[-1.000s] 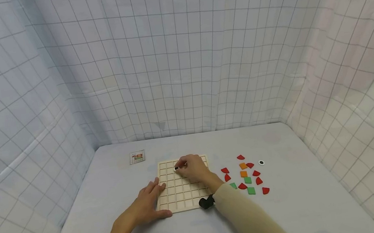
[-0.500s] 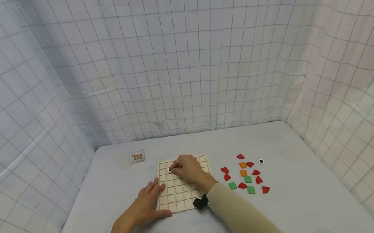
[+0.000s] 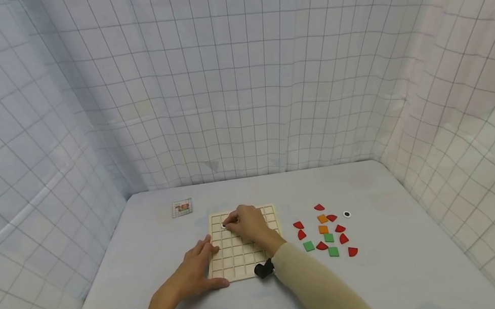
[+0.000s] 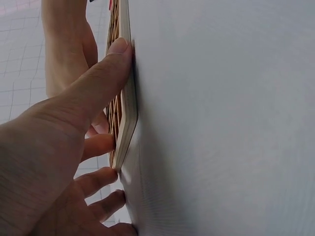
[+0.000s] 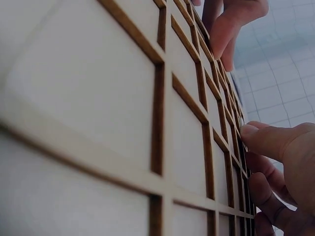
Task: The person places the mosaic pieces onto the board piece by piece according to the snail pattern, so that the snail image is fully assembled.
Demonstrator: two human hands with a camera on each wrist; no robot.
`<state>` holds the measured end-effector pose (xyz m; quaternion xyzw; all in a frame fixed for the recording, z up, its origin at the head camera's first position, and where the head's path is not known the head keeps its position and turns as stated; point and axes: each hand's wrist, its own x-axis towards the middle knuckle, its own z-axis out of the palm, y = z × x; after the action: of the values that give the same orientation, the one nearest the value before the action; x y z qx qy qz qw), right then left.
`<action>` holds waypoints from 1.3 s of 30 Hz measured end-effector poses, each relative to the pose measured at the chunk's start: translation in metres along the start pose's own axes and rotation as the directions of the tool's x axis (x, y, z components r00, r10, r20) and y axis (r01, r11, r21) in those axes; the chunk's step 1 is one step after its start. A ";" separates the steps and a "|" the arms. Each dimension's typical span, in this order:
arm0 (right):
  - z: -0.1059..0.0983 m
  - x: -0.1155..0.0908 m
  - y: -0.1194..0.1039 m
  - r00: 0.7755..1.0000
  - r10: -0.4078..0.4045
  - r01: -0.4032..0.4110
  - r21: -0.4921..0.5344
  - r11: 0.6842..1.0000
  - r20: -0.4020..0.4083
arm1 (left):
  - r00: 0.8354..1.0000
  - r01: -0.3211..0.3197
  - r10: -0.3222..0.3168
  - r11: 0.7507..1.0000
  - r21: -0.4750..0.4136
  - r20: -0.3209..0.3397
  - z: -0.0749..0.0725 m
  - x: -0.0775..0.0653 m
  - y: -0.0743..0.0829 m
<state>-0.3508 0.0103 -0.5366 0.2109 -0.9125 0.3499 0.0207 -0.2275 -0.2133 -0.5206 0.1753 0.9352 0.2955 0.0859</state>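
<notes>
A pale wooden grid board (image 3: 236,257) lies on the white table, its square cells edged by raised strips. My left hand (image 3: 195,272) rests at its near left corner, fingers spread along the left edge. In the left wrist view the thumb (image 4: 101,81) lies on the board's side edge. Over the upper left cells, my right hand (image 3: 250,224) pinches a small round white piece (image 3: 223,225) with a black centre. Fingers hide most of that piece. In the right wrist view the right thumb (image 5: 268,140) is down at the grid.
Right of the board lie several red quarter-round pieces (image 3: 353,251), green squares (image 3: 309,246) and orange squares (image 3: 323,229). Another white-and-black disc (image 3: 347,214) sits beyond them. A small picture card (image 3: 182,208) lies at the back left. Gridded white curtains (image 3: 241,99) enclose the table.
My right hand has moved a little left across the upper cells with the white-and-black piece, then stayed nearly still. The left hand has kept its place on the board.
</notes>
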 end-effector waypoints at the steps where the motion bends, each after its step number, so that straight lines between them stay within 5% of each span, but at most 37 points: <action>1: 0.000 0.000 0.001 1.000 -0.007 0.007 -0.004 1.000 0.000 | 1.000 0.000 0.000 1.000 -0.003 -0.003 0.001 0.000 0.000; 19: -0.031 -0.026 0.014 0.979 -0.175 0.162 0.117 0.980 0.101 | 0.997 -0.042 0.043 0.999 0.015 -0.060 0.003 0.001 -0.002; 25: -0.045 -0.038 0.021 0.982 -0.153 0.136 0.145 0.980 0.113 | 0.997 -0.042 0.043 0.999 0.016 -0.061 0.003 0.001 -0.002; 39: -0.085 -0.075 0.039 0.977 -0.204 0.203 0.025 0.979 0.066 | 0.998 -0.025 0.026 1.000 0.019 -0.052 0.004 0.000 0.000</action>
<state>-0.3077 0.1193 -0.5106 0.3152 -0.8831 0.3466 0.0235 -0.2266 -0.2107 -0.5236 0.1802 0.9374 0.2926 0.0562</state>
